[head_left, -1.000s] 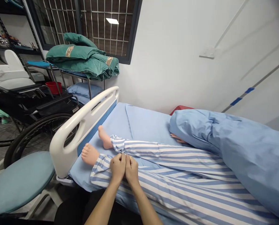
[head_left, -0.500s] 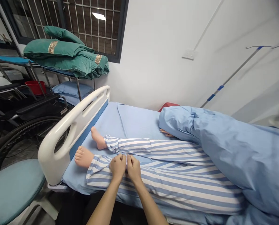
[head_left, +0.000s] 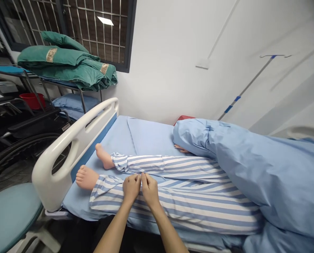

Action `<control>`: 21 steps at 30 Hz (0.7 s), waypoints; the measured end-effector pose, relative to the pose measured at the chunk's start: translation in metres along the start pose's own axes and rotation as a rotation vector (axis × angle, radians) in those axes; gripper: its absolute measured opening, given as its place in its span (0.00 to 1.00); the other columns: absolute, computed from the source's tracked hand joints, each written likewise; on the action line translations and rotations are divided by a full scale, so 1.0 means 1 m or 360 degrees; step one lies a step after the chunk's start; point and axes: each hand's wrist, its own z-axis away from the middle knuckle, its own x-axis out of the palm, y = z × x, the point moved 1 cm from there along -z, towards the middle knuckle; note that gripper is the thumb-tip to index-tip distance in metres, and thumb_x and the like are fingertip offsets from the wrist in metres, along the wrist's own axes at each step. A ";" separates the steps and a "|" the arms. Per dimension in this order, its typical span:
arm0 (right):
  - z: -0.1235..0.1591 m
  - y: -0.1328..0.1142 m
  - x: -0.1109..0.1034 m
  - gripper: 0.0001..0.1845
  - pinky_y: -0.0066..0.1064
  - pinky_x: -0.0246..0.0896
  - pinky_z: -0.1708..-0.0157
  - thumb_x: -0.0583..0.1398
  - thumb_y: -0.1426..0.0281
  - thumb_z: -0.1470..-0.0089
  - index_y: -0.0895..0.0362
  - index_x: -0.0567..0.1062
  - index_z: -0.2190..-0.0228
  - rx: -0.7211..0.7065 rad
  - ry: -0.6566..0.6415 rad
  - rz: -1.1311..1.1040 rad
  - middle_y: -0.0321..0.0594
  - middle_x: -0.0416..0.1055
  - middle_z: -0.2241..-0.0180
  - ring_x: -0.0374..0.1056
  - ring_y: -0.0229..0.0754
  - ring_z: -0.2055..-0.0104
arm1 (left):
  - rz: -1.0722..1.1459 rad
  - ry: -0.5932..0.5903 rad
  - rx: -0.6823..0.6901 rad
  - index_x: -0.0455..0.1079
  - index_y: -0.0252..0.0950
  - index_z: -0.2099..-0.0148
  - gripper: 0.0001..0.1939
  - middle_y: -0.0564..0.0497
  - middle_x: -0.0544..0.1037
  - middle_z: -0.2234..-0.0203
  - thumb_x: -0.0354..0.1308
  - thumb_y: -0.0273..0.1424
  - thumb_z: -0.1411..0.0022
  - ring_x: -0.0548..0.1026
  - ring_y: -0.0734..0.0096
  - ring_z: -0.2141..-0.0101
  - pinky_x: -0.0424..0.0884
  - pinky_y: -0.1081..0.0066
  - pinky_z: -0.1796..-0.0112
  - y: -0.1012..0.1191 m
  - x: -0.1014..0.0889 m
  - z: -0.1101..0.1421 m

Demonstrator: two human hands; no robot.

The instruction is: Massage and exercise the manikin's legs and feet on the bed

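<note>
A manikin in blue-and-white striped pyjama trousers (head_left: 193, 196) lies on a hospital bed with a light blue sheet (head_left: 146, 135). Its bare feet (head_left: 87, 176) point toward the white footboard (head_left: 67, 147). My left hand (head_left: 131, 188) and my right hand (head_left: 149, 189) sit side by side on the near trouser leg, around the shin. Both have fingers curled and pinch the striped cloth. A light blue quilt (head_left: 251, 165) covers the manikin's upper body, and one of its hands (head_left: 181, 149) peeks out at the quilt's edge.
A teal stool (head_left: 9, 218) stands at the lower left by the footboard. Behind it is a black wheelchair (head_left: 22, 137). A metal rack (head_left: 43, 82) carries folded green quilts (head_left: 67, 66), a blue pillow and a red basin (head_left: 31, 100). An IV pole (head_left: 249, 84) leans by the white wall.
The view has panned right, so the bed and rack shift left in frame. My hands keep pinching the striped trouser leg, now slightly farther up from the feet.
</note>
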 end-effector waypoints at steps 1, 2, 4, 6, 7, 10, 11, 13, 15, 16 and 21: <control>0.002 0.003 0.000 0.21 0.27 0.43 0.78 0.49 0.60 0.43 0.57 0.61 0.83 0.0001 -0.0015 0.0003 0.31 0.56 0.85 0.51 0.33 0.81 | 0.0020 0.0023 -0.0019 0.65 0.36 0.80 0.17 0.51 0.72 0.81 0.45 0.33 0.41 0.65 0.74 0.77 0.51 0.73 0.73 0.001 -0.001 0.000; 0.004 0.008 0.002 0.21 0.27 0.43 0.78 0.49 0.60 0.43 0.57 0.61 0.83 0.0019 -0.0019 -0.0010 0.31 0.57 0.85 0.51 0.33 0.81 | 0.0057 0.0050 -0.0049 0.64 0.36 0.80 0.17 0.52 0.71 0.82 0.46 0.33 0.42 0.65 0.74 0.77 0.52 0.74 0.73 0.002 -0.001 0.000; 0.005 0.017 0.005 0.21 0.27 0.45 0.78 0.49 0.59 0.43 0.57 0.61 0.83 0.0091 0.0002 -0.0086 0.32 0.57 0.84 0.52 0.34 0.80 | 0.0202 0.0124 -0.0122 0.61 0.36 0.82 0.17 0.53 0.68 0.84 0.46 0.33 0.42 0.63 0.76 0.78 0.53 0.74 0.74 0.010 0.000 0.000; 0.004 0.025 0.006 0.22 0.26 0.47 0.77 0.48 0.57 0.44 0.57 0.61 0.82 0.0177 0.0025 -0.0236 0.33 0.59 0.83 0.53 0.35 0.78 | 0.0407 0.0192 -0.0169 0.56 0.36 0.83 0.18 0.55 0.63 0.87 0.44 0.35 0.42 0.60 0.77 0.80 0.54 0.75 0.75 0.022 0.005 0.002; 0.002 0.027 0.005 0.22 0.27 0.49 0.77 0.48 0.55 0.44 0.57 0.62 0.81 0.0217 0.0033 -0.0334 0.34 0.60 0.82 0.54 0.36 0.77 | 0.0505 0.0218 -0.0178 0.54 0.36 0.83 0.19 0.56 0.61 0.87 0.44 0.36 0.42 0.59 0.77 0.81 0.54 0.75 0.76 0.029 0.009 0.003; -0.003 0.026 -0.007 0.22 0.27 0.52 0.76 0.48 0.53 0.45 0.56 0.62 0.80 0.0336 0.0095 -0.0558 0.34 0.60 0.81 0.55 0.36 0.77 | 0.0620 0.0249 -0.0198 0.52 0.37 0.82 0.19 0.56 0.60 0.87 0.42 0.38 0.41 0.59 0.77 0.81 0.54 0.75 0.77 0.045 0.024 0.011; -0.005 0.024 -0.014 0.22 0.27 0.52 0.77 0.48 0.53 0.46 0.56 0.61 0.81 0.0357 0.0121 -0.0557 0.33 0.59 0.82 0.54 0.36 0.78 | 0.0588 0.0250 -0.0193 0.52 0.37 0.82 0.19 0.56 0.60 0.87 0.42 0.38 0.41 0.59 0.77 0.81 0.54 0.75 0.76 0.047 0.028 0.014; -0.007 0.021 -0.028 0.22 0.27 0.49 0.78 0.50 0.54 0.46 0.56 0.59 0.82 0.0335 0.0118 -0.0412 0.32 0.57 0.84 0.52 0.35 0.79 | 0.0477 0.0220 -0.0160 0.54 0.37 0.82 0.19 0.55 0.61 0.87 0.42 0.38 0.40 0.59 0.76 0.81 0.53 0.74 0.75 0.047 0.036 0.019; -0.006 0.020 -0.039 0.21 0.27 0.46 0.78 0.51 0.56 0.45 0.56 0.59 0.83 0.0253 0.0064 -0.0190 0.31 0.56 0.85 0.51 0.34 0.80 | 0.0388 0.0171 -0.0108 0.54 0.37 0.82 0.19 0.55 0.61 0.87 0.42 0.38 0.41 0.58 0.76 0.81 0.52 0.73 0.75 0.045 0.040 0.021; -0.005 0.021 -0.042 0.21 0.27 0.45 0.78 0.51 0.57 0.45 0.56 0.60 0.83 0.0223 0.0049 -0.0104 0.31 0.56 0.85 0.51 0.34 0.81 | 0.0371 0.0151 -0.0094 0.53 0.37 0.83 0.20 0.55 0.61 0.87 0.43 0.37 0.41 0.58 0.76 0.81 0.52 0.73 0.75 0.043 0.041 0.021; 0.004 0.038 -0.041 0.22 0.27 0.46 0.78 0.49 0.57 0.44 0.56 0.60 0.82 0.0257 0.0088 -0.0115 0.32 0.57 0.84 0.52 0.35 0.80 | 0.0478 0.0145 -0.0133 0.51 0.36 0.83 0.20 0.57 0.59 0.88 0.44 0.38 0.42 0.57 0.77 0.81 0.52 0.74 0.76 0.049 0.039 0.017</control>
